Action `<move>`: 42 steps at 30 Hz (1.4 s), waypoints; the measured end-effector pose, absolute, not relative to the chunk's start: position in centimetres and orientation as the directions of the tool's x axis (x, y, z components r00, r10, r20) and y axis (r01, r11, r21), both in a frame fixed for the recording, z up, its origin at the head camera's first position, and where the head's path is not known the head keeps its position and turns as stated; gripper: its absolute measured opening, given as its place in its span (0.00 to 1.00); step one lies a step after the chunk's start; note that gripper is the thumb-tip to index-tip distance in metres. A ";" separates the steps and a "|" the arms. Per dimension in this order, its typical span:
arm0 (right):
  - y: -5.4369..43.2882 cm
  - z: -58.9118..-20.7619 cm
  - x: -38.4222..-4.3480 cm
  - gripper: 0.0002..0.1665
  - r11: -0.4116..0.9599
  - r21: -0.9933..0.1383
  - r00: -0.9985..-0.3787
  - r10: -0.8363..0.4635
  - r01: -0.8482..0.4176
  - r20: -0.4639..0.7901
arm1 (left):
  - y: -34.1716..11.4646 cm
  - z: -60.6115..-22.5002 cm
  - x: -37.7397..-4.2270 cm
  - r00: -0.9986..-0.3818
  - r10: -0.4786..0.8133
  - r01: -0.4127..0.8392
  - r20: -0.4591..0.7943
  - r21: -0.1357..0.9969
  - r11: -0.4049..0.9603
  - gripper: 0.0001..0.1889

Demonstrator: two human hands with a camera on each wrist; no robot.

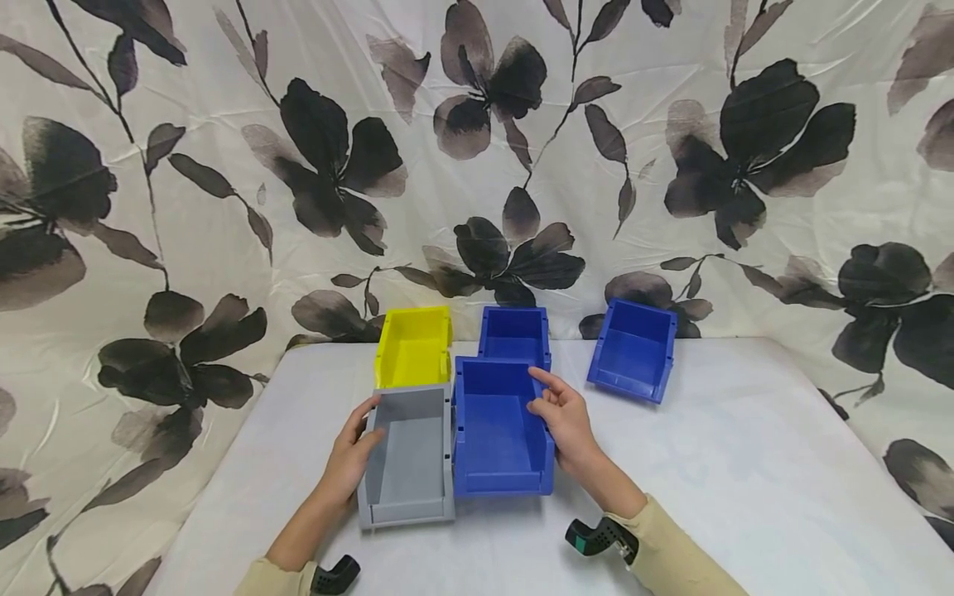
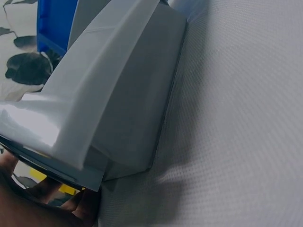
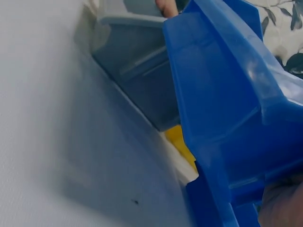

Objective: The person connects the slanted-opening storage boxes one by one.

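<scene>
My feed shows the grey rectangular plastic bin before the yellow rectangular plastic bin, left of the nearest of 3 blue rectangular plastic bins.

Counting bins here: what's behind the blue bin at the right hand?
Behind the near blue bin, a second blue bin shows its upper part; its lower front is covered.

Smooth, glossy plastic bins on a matt, finely textured tabletop.
</scene>
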State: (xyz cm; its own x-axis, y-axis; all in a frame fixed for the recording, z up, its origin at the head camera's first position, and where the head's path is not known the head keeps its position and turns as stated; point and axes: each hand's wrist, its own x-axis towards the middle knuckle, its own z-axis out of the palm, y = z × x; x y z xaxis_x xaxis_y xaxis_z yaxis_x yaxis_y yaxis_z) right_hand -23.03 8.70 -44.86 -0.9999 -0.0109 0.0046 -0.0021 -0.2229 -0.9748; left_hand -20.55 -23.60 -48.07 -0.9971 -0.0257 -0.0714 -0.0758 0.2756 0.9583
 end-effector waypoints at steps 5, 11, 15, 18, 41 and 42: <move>8.8 -45.1 -23.1 0.34 -0.177 -0.983 -0.998 -0.018 -0.051 0.055 | -23.6 -48.1 -20.6 -0.997 -0.028 -0.081 -0.076 0.958 0.275 0.28; 8.9 -45.2 -23.1 0.33 -0.125 -0.990 -0.997 -0.032 -0.066 0.070 | -23.6 -48.2 -20.6 -0.997 -0.026 -0.078 -0.073 0.960 0.269 0.28; 8.7 -45.1 -23.2 0.34 -0.082 -0.993 -0.994 -0.049 -0.089 0.093 | -23.7 -48.2 -20.4 -0.997 -0.023 -0.076 -0.072 0.959 0.272 0.28; 8.7 -45.2 -23.3 0.34 -0.057 -0.992 -0.991 -0.056 -0.114 0.118 | -23.6 -48.1 -20.3 -0.997 -0.018 -0.075 -0.073 0.959 0.275 0.28; 8.3 -43.4 -23.0 0.31 0.245 -0.950 -0.980 -0.100 -0.192 0.173 | -23.4 -47.1 -20.1 -0.994 -0.014 -0.107 -0.107 0.959 0.262 0.28; 8.3 -43.2 -22.9 0.30 0.304 -0.927 -0.975 -0.100 -0.221 0.199 | -23.6 -47.6 -20.3 -0.994 -0.013 -0.105 -0.105 0.958 0.265 0.28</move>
State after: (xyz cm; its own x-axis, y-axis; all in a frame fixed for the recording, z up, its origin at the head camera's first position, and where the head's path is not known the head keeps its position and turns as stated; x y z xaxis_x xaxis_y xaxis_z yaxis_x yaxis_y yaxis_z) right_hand -22.92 8.32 -43.21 -0.9748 -0.1003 0.1995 -0.2209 0.3040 -0.9267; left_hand -20.30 -23.59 -47.56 -0.9944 -0.0134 -0.1052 -0.1049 0.2653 0.9584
